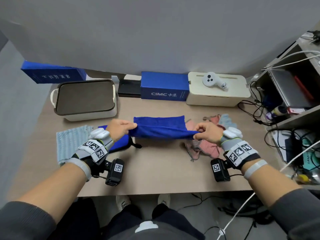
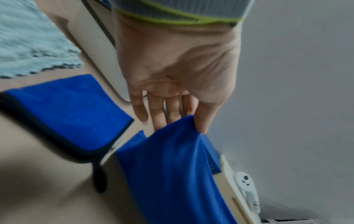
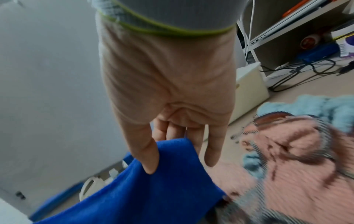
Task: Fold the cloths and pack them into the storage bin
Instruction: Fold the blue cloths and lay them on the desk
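A blue cloth (image 1: 161, 126) hangs stretched above the table between my two hands. My left hand (image 1: 123, 128) pinches its left end, thumb over fingers (image 2: 201, 121). My right hand (image 1: 203, 131) pinches its right end (image 3: 153, 159). The beige storage bin (image 1: 84, 101) stands at the back left with its dark inside showing. A folded blue cloth with black trim (image 2: 72, 115) lies under my left wrist, beside a folded light-blue cloth (image 1: 71, 142). A heap of pink cloths (image 1: 207, 148) and a light-blue one (image 1: 226, 119) lies under my right hand.
Blue boxes (image 1: 164, 87) and a beige box (image 1: 218, 90) with a white controller (image 1: 213, 80) line the back wall. A shelf (image 1: 294, 87) with cables and a laptop stands to the right. The table's front edge (image 1: 155, 194) is near my knees.
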Available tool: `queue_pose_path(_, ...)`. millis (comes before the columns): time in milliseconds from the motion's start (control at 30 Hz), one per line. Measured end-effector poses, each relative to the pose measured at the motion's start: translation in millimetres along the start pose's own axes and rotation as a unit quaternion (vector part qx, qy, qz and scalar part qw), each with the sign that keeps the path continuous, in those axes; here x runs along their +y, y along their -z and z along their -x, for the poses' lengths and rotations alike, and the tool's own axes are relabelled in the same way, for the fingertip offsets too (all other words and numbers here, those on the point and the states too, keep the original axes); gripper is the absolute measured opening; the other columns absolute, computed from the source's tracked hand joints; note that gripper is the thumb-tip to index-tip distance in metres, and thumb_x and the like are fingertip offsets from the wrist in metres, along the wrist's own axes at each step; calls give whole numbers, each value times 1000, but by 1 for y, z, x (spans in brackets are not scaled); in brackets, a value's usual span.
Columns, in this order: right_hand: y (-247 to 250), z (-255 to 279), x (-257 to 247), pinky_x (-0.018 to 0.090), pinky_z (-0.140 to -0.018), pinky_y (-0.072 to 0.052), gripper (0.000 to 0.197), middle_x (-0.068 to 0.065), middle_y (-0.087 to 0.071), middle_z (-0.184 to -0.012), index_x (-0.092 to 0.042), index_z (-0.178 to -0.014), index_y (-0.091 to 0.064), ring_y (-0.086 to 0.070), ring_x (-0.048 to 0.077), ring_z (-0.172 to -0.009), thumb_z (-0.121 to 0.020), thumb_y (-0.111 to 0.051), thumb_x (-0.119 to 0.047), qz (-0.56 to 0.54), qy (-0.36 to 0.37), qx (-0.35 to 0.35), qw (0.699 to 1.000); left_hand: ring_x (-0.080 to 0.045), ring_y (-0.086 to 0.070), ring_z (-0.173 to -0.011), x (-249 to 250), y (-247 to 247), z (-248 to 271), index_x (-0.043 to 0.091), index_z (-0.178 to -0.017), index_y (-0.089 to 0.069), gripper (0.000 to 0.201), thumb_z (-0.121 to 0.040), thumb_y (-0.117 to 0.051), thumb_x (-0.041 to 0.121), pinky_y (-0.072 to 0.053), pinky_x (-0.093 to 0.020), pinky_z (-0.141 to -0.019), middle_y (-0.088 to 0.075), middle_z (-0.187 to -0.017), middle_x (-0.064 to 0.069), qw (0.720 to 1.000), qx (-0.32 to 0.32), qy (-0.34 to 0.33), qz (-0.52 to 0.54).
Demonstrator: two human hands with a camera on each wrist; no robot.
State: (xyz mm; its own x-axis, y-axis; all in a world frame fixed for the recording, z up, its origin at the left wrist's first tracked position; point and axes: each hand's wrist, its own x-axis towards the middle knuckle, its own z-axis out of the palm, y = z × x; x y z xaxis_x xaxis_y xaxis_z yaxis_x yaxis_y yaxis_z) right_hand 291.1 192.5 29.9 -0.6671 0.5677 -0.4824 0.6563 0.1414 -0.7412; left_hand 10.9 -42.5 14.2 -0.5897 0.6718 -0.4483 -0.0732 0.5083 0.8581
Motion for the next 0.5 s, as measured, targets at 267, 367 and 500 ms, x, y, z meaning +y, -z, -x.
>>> queue_pose_path(267,-41,-9,24,30,-60,-45,29,2,-61,-60,-18,-68,-64,-52,17,-56,-74,-71,9,53,-111,-28,992,-23,-71,-69,-54,11,-15,13,-75,-77,8,-82,-73,14,-57,-37,-87,-76,-75,-4,992,-70,84,-67)
queue_pose_path(367,-42,-21,17,16,-48,-40,31,-2,-55,-57,-19,-67,-61,-46,6,-46,-77,-69,8,53,-110,32,992,-26,-72,-73,-59,8,-33,15,-78,-78,9,-83,-73,21,-56,-39,-89,-77,-83,-7,994,-42,72,-71)
queue_pose_path(500,-36,-54,9,10,-42,-37,23,-1,-56,-62,-19,-72,-62,-46,11,-51,-81,-69,2,89,-91,71,989,-22,-73,-74,-61,-2,-65,28,-70,-75,11,-80,-75,30,-56,-36,-88,-76,-80,1,994,9,83,-75)
